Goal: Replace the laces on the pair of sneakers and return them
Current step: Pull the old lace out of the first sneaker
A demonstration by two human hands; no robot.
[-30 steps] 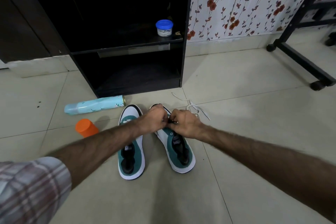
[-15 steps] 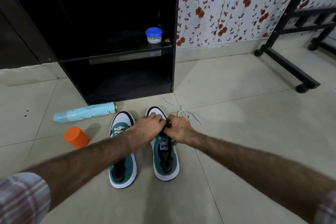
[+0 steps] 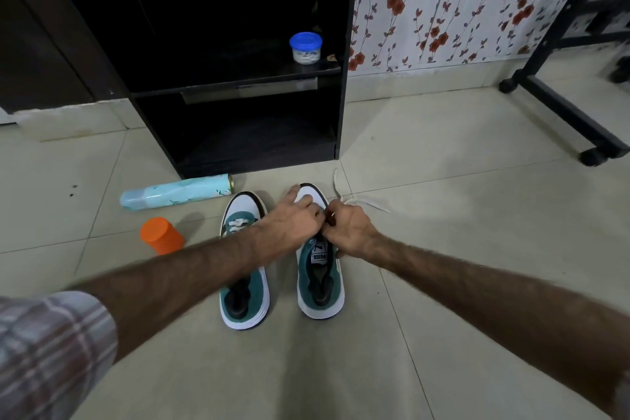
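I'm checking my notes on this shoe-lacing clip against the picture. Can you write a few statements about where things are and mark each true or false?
1. Both hands work at the front of the right sneaker. True: the left hand and the right hand meet over its lace area.
2. The orange cup stands on the shelf. False: it is on the floor, left of the left sneaker.
3. The blue-lidded jar sits on the shelf of the black cabinet. True.
4. The pale blue spray can stands upright. False: it lies on its side on the floor.
5. A loose white lace lies on the floor right of the sneakers. True.
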